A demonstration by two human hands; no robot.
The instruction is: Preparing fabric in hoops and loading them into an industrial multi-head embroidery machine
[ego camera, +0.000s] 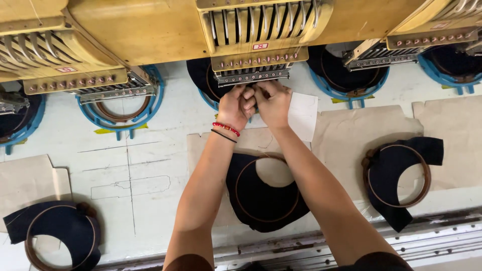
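Head view, looking down over two bare forearms reaching away toward a yellow multi-head embroidery machine. Middle sewing head [258,37] taken as the landmark throughout.

Directly beneath that head's needle row [253,75]: left hand [235,106] and right hand [273,103], pressed side by side, knuckles touching. Both grips clenched, fingertips pinched inward at something very small just under the needles; too fine to tell whether thread or a part. Red bead bracelet [226,129] and thin black band [223,136] on the left wrist.

Under the head and partly hidden behind the hands: dark fabric [200,75] stretched in a round blue frame [208,98]. Just right of the hands, below the head: white backing sheet [304,115] lying flat on the pale desk [150,165].

Nearer the wearer than the head, between the forearms: hooped dark piece [266,193] in a brown ring, resting on tan card. Similar hooped pieces far below-right [399,178] and far below-left [55,233] of the head. Left of the head, under the neighbouring head: empty blue frame [120,113] holding a bare brown ring.

Judged as fine finger work at the needle point over the framed fabric, hooped pieces lying unloaded on the desk. Any following move calling for a steady pinch, fingers kept clear of the needle tips, and fabric left flat in its frame
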